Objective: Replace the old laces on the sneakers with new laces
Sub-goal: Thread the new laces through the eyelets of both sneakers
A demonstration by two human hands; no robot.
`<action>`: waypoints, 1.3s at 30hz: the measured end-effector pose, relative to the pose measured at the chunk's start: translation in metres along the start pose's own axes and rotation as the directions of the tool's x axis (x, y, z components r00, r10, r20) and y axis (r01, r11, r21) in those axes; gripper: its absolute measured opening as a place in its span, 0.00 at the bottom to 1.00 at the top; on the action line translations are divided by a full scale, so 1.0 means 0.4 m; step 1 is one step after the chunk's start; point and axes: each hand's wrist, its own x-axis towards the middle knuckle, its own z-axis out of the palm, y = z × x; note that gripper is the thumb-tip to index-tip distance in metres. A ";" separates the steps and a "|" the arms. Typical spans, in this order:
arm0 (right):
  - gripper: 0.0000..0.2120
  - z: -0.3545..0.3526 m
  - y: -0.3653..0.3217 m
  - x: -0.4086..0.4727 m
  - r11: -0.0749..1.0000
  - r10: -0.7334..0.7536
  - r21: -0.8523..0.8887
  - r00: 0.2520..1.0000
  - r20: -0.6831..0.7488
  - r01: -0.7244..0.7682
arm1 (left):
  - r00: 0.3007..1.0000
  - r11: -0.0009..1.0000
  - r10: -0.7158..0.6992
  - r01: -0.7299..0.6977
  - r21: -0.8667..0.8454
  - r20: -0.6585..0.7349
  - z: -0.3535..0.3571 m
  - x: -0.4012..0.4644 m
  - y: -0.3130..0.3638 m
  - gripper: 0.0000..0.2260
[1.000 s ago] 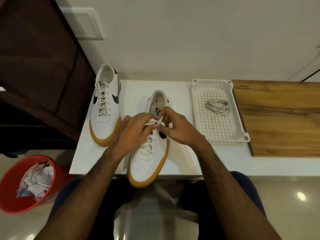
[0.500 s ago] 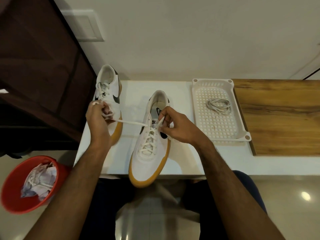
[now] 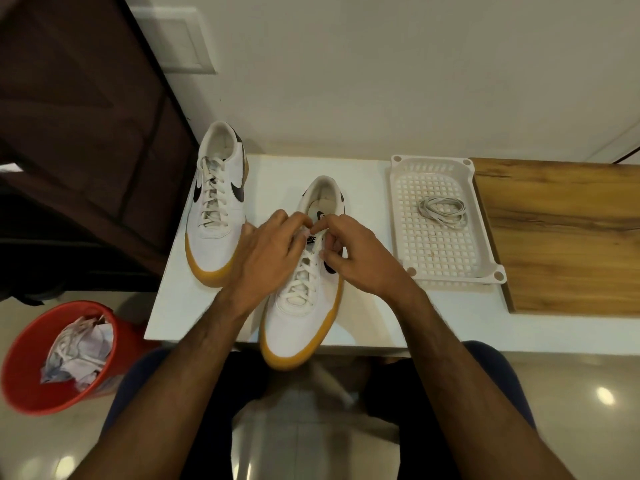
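Two white sneakers with gum soles stand on the white table [image 3: 363, 306]. The left sneaker [image 3: 216, 216] is laced and stands apart. The near sneaker [image 3: 301, 306] points its toe over the table's front edge. My left hand [image 3: 268, 251] and my right hand [image 3: 356, 254] meet over its upper eyelets, each pinching an end of its white lace [image 3: 304, 275]. The lace ends are mostly hidden by my fingers. A coiled grey lace [image 3: 441, 211] lies in the white perforated tray [image 3: 401, 216] to the right.
A red bin [image 3: 31, 368] with crumpled paper and white laces stands on the floor at the lower left. A wooden board [image 3: 561, 233] lies right of the tray. A dark cabinet [image 3: 79, 133] rises on the left. My knees are under the table's front edge.
My left hand, which had pulled a lace end out to the left over the other sneaker, has come back to the near sneaker's top beside my right hand.
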 end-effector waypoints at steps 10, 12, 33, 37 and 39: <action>0.13 0.049 -0.005 0.028 0.994 0.007 -0.109 0.993 -0.114 -0.020 | 0.965 0.866 -0.259 0.254 -0.430 0.046 -0.016 0.004 -0.010 0.05; 0.10 0.059 -0.016 0.030 0.984 -0.009 -0.178 0.986 -0.167 -0.021 | 0.961 0.850 -0.271 0.266 -0.454 0.058 -0.016 0.002 -0.020 0.06; 0.05 -0.005 -0.004 0.006 0.982 0.184 -0.002 0.965 -0.187 -0.187 | 0.960 0.836 -0.264 0.275 -0.474 0.090 -0.012 0.003 -0.033 0.09; 0.07 0.041 -0.034 0.037 0.979 0.072 -0.179 0.984 -0.165 -0.101 | 0.958 0.820 -0.270 0.281 -0.498 0.095 -0.012 -0.001 -0.035 0.09; 0.08 0.067 -0.042 0.046 0.947 0.062 -0.305 0.987 -0.149 -0.105 | 0.961 0.824 -0.263 0.271 -0.497 0.089 -0.011 -0.002 -0.032 0.11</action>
